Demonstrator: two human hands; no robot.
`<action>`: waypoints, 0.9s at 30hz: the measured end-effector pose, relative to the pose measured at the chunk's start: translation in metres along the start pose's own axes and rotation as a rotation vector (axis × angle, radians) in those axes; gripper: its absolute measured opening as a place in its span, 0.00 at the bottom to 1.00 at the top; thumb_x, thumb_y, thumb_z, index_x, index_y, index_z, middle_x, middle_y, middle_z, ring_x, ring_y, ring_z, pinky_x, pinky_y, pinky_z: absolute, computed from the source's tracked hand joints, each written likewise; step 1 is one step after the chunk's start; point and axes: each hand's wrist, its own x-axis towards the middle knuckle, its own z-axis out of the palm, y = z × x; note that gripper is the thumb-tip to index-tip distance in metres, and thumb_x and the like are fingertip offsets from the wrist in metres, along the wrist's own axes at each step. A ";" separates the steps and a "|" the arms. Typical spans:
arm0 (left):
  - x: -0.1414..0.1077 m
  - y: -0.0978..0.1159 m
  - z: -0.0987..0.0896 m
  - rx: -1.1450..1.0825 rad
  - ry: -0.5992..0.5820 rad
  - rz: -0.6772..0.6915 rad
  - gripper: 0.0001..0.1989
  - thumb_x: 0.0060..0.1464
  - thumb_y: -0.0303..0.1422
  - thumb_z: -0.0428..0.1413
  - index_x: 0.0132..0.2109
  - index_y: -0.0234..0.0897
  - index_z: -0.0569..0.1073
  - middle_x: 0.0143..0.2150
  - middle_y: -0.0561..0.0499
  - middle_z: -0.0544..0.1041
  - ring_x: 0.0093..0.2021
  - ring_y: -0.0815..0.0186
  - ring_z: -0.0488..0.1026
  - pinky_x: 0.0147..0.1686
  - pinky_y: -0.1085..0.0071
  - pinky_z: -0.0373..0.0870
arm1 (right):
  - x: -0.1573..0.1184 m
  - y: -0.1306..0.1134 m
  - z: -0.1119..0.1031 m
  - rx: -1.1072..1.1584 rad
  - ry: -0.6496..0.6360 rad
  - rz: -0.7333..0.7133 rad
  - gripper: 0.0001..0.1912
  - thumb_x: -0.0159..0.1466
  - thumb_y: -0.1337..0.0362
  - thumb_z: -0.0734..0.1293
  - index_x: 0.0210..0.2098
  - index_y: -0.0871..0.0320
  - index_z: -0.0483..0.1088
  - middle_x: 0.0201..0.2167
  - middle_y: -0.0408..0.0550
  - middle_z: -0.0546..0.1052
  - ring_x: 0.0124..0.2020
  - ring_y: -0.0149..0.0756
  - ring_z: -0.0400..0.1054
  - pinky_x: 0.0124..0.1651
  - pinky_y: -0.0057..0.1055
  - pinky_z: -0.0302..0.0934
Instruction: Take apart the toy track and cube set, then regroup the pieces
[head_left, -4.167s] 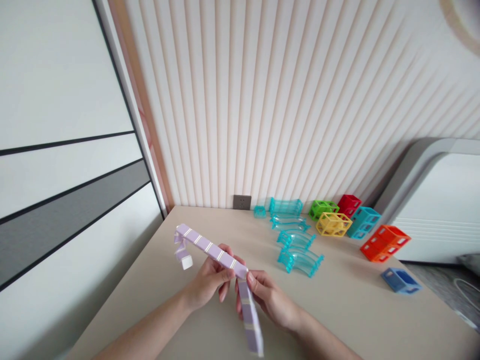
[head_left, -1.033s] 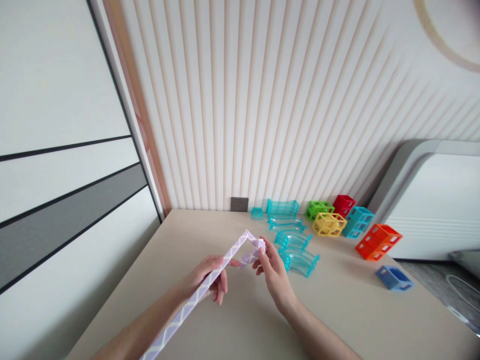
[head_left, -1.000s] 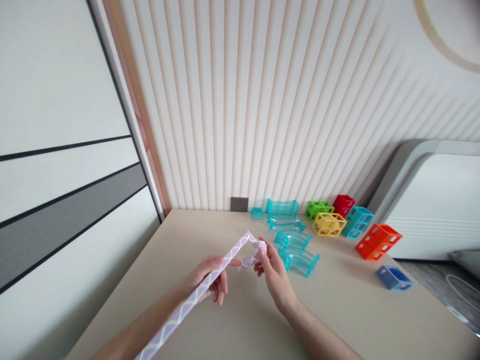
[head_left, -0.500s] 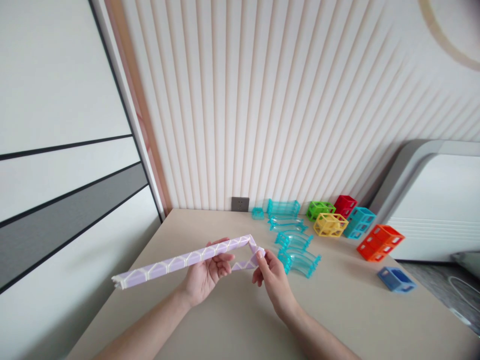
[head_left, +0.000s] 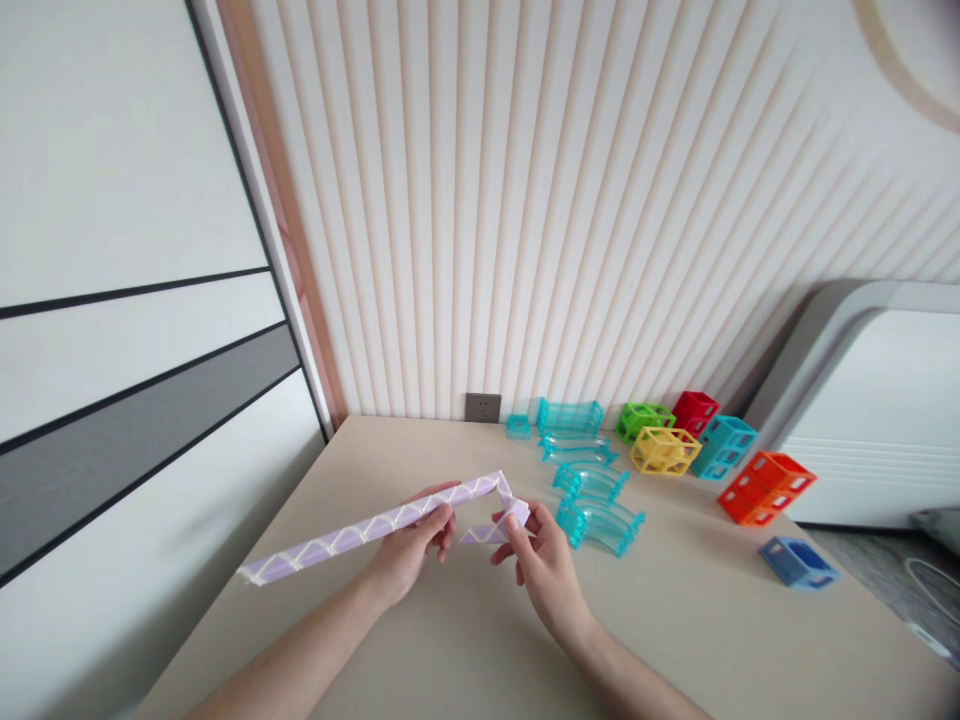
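A lilac and white snake puzzle is held above the table between both hands. Its long straight stretch slants down to the left, and its right end bends sharply into a short folded part. My left hand is closed around the straight stretch, thumb on the near side and fingers behind. With thumb and fingers my right hand pinches the folded part near the bend. A short tail of the puzzle points left from the right hand, below the straight stretch.
Clear teal track pieces lie in a row right of my hands. Further right stand a green block, a yellow frame block, a red block, a teal block, an orange block and a blue block. A wall socket is behind.
My left hand has closed its thumb over the straight stretch, where before it lay palm up beneath it. The straight stretch has rolled slightly. My right hand keeps its pinch.
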 end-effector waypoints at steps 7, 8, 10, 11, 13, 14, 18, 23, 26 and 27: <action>0.002 0.001 -0.005 0.196 -0.038 0.099 0.26 0.53 0.46 0.67 0.54 0.34 0.79 0.27 0.53 0.74 0.22 0.69 0.67 0.20 0.72 0.65 | 0.002 0.000 -0.003 0.079 -0.025 0.050 0.32 0.61 0.33 0.65 0.34 0.59 0.67 0.29 0.52 0.81 0.14 0.30 0.68 0.18 0.26 0.55; 0.002 0.001 -0.005 0.202 -0.044 0.109 0.26 0.53 0.45 0.67 0.54 0.34 0.79 0.27 0.52 0.75 0.22 0.69 0.67 0.20 0.72 0.65 | 0.003 0.000 -0.004 0.090 -0.020 0.060 0.31 0.62 0.33 0.64 0.33 0.58 0.66 0.27 0.50 0.80 0.13 0.29 0.67 0.18 0.26 0.55; 0.002 0.001 -0.005 0.208 -0.045 0.124 0.27 0.52 0.46 0.67 0.54 0.34 0.79 0.27 0.52 0.75 0.21 0.69 0.67 0.20 0.72 0.65 | 0.002 0.000 -0.004 0.110 -0.006 0.073 0.31 0.62 0.33 0.63 0.32 0.58 0.66 0.24 0.48 0.79 0.13 0.30 0.67 0.18 0.26 0.56; 0.001 0.001 -0.005 0.210 -0.039 0.130 0.27 0.53 0.46 0.66 0.54 0.34 0.79 0.27 0.51 0.75 0.21 0.69 0.67 0.20 0.72 0.65 | 0.002 -0.001 -0.004 0.118 -0.004 0.078 0.31 0.62 0.33 0.63 0.32 0.57 0.66 0.24 0.48 0.79 0.14 0.30 0.66 0.18 0.26 0.57; 0.001 0.002 -0.005 0.219 -0.028 0.145 0.27 0.53 0.47 0.66 0.54 0.33 0.79 0.27 0.52 0.75 0.22 0.69 0.67 0.20 0.72 0.65 | 0.001 -0.001 -0.003 0.133 -0.012 0.088 0.32 0.62 0.32 0.63 0.33 0.58 0.67 0.25 0.48 0.79 0.14 0.29 0.66 0.19 0.27 0.58; 0.000 0.002 -0.005 0.224 -0.024 0.150 0.27 0.54 0.47 0.65 0.54 0.33 0.79 0.27 0.52 0.74 0.22 0.69 0.67 0.20 0.72 0.65 | 0.000 -0.001 -0.003 0.140 -0.019 0.095 0.32 0.62 0.32 0.63 0.33 0.58 0.68 0.26 0.48 0.80 0.14 0.29 0.65 0.19 0.26 0.58; 0.000 0.003 -0.004 0.218 -0.033 0.142 0.27 0.55 0.47 0.64 0.56 0.34 0.78 0.27 0.53 0.73 0.23 0.69 0.66 0.21 0.72 0.65 | 0.001 0.000 -0.003 0.136 -0.032 0.104 0.33 0.64 0.32 0.61 0.31 0.59 0.69 0.25 0.48 0.78 0.12 0.26 0.61 0.17 0.25 0.51; 0.000 0.002 -0.003 0.186 -0.032 0.117 0.28 0.54 0.47 0.65 0.56 0.34 0.77 0.27 0.53 0.73 0.23 0.68 0.65 0.21 0.72 0.64 | 0.003 0.000 -0.004 0.101 -0.015 0.087 0.33 0.65 0.32 0.59 0.29 0.58 0.68 0.20 0.43 0.73 0.11 0.24 0.53 0.16 0.25 0.45; 0.000 0.000 -0.005 0.201 -0.015 0.121 0.28 0.54 0.48 0.65 0.56 0.35 0.77 0.27 0.53 0.73 0.23 0.68 0.65 0.22 0.72 0.64 | 0.004 -0.002 -0.004 0.074 -0.040 0.064 0.33 0.61 0.31 0.62 0.32 0.58 0.69 0.23 0.44 0.75 0.12 0.23 0.52 0.16 0.25 0.44; 0.000 0.000 -0.006 0.213 -0.007 0.124 0.28 0.55 0.48 0.65 0.56 0.36 0.78 0.27 0.53 0.73 0.23 0.68 0.65 0.23 0.72 0.64 | 0.004 -0.003 -0.003 0.060 -0.048 0.058 0.33 0.60 0.31 0.63 0.33 0.58 0.69 0.24 0.44 0.75 0.13 0.23 0.52 0.16 0.25 0.44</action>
